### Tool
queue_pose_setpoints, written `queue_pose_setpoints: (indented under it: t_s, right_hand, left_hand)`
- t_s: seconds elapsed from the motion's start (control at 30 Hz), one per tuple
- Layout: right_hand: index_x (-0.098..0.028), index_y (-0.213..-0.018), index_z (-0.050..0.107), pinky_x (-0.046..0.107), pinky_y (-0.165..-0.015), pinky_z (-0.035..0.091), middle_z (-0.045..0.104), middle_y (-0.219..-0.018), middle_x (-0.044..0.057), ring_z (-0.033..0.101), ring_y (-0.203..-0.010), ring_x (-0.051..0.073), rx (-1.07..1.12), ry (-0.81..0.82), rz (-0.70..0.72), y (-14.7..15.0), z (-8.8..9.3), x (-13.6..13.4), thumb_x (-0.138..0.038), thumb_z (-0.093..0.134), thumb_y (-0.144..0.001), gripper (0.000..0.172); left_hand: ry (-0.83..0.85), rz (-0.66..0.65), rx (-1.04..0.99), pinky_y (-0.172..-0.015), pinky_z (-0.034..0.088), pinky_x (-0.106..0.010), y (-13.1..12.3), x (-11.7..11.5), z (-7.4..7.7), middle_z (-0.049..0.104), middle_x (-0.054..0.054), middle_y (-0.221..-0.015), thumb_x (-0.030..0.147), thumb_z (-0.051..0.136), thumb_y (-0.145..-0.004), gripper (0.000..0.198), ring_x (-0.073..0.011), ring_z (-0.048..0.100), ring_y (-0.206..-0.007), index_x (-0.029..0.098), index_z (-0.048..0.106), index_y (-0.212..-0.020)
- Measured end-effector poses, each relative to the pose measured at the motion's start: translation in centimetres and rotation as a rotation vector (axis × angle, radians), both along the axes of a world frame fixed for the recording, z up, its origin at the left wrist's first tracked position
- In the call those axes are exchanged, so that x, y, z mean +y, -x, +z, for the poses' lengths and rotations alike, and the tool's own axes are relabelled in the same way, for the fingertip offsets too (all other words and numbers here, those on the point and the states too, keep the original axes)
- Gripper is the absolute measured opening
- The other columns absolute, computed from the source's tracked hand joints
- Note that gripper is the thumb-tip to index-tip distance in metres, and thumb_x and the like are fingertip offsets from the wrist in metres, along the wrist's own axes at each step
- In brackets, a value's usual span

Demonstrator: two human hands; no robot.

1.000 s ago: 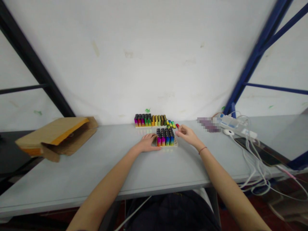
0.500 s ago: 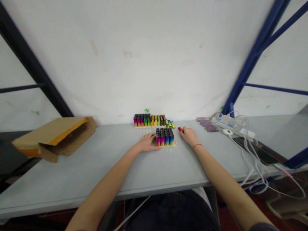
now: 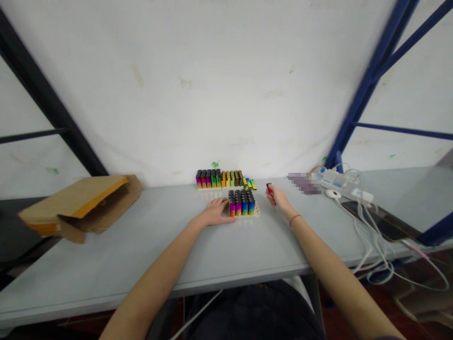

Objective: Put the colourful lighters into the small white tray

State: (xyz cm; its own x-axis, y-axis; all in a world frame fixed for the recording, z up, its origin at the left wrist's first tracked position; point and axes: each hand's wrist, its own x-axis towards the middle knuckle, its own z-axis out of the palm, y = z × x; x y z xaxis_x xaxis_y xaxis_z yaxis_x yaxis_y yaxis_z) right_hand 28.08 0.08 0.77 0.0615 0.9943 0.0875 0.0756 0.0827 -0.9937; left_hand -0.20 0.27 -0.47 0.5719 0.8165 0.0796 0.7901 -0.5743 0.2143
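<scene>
My right hand [image 3: 277, 195] is closed round a red lighter [image 3: 269, 188], raised a little above the table, its dark top pointing up. On the left, my left hand [image 3: 214, 212] grips the side of a pale tray [image 3: 257, 212], thumb along the front and fingers toward the back. Upright lighters [image 3: 242, 204] with dark tops, in pink-yellow and blue-green, fill most of this tray; bare slots show at its right edge. Behind it stand rows of purple, red and green lighters [image 3: 208, 179] and yellow to brown lighters [image 3: 231, 178]. A few yellow-green lighters [image 3: 250, 183] lie loose beside them.
An open cardboard box [image 3: 81, 200] lies on the table's left. To the right are a blurred purple patch [image 3: 304, 183], a power strip [image 3: 341, 182], white cables [image 3: 366, 222] and a dark flat device [image 3: 378, 222]. A white wall [image 3: 212, 94] rises behind.
My right hand has lifted the red lighter off the table and tipped it upright, moving slightly right. My left hand stays at the tray.
</scene>
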Motion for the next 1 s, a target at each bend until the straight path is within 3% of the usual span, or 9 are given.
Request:
queue_pose_setpoints:
  t_s: [0.13, 0.47, 0.63, 0.73, 1.0]
  right_hand:
    - [-0.022, -0.054, 0.035, 0.019, -0.032, 0.012, 0.024, -0.037, -0.008, 0.018, -0.029, 0.006, 0.178, 0.172, 0.01, 0.8, 1.0, -0.6, -0.055, 0.029, -0.083, 0.044]
    - [-0.024, -0.05, 0.027, 0.019, -0.03, 0.008, 0.018, -0.033, -0.008, 0.011, -0.027, 0.006, 0.377, 0.187, -0.106, 0.8, 1.8, -1.2, -0.043, 0.022, -0.084, 0.04]
    - [-0.023, -0.05, 0.028, 0.019, -0.03, 0.007, 0.019, -0.033, -0.008, 0.013, -0.027, 0.006, 0.372, 0.19, -0.153, 1.2, 1.6, -1.2, -0.05, 0.023, -0.084, 0.044]
    - [-0.023, -0.05, 0.029, 0.019, -0.03, 0.007, 0.02, -0.033, -0.008, 0.013, -0.027, 0.006, 0.373, 0.205, -0.145, 1.4, 1.5, -1.1, -0.054, 0.022, -0.084, 0.047]
    - [-0.023, -0.048, 0.028, 0.02, -0.032, 0.007, 0.019, -0.033, -0.007, 0.012, -0.028, 0.006, 0.364, 0.159, -0.086, 1.2, 1.6, -1.3, -0.042, 0.024, -0.083, 0.04]
  left_hand:
    - [-0.007, -0.005, 0.01, -0.106, 0.026, -0.041, 0.0, 0.0, 0.0, 0.04, -0.012, -0.138, 0.073, 0.047, -0.072, 0.083, -0.0312, 0.035, -0.126, 0.018, 0.041, -0.133]
    - [-0.017, -0.021, 0.003, -0.105, 0.027, -0.042, 0.2, 0.2, -0.2, 0.04, -0.014, -0.137, 0.074, 0.046, -0.072, 0.084, -0.0326, 0.037, -0.124, 0.016, 0.041, -0.133]
    - [-0.012, -0.019, 0.003, -0.104, 0.027, -0.042, 0.2, 0.2, -0.2, 0.04, -0.013, -0.137, 0.075, 0.046, -0.072, 0.085, -0.0324, 0.037, -0.124, 0.017, 0.04, -0.133]
    - [-0.015, -0.018, 0.006, -0.104, 0.027, -0.042, 0.2, 0.2, -0.2, 0.041, -0.012, -0.137, 0.075, 0.045, -0.072, 0.084, -0.0321, 0.037, -0.124, 0.018, 0.041, -0.133]
    - [-0.025, -0.022, 0.009, -0.104, 0.028, -0.042, 0.3, 0.2, -0.3, 0.041, -0.014, -0.136, 0.075, 0.045, -0.072, 0.085, -0.0326, 0.038, -0.123, 0.015, 0.041, -0.133]
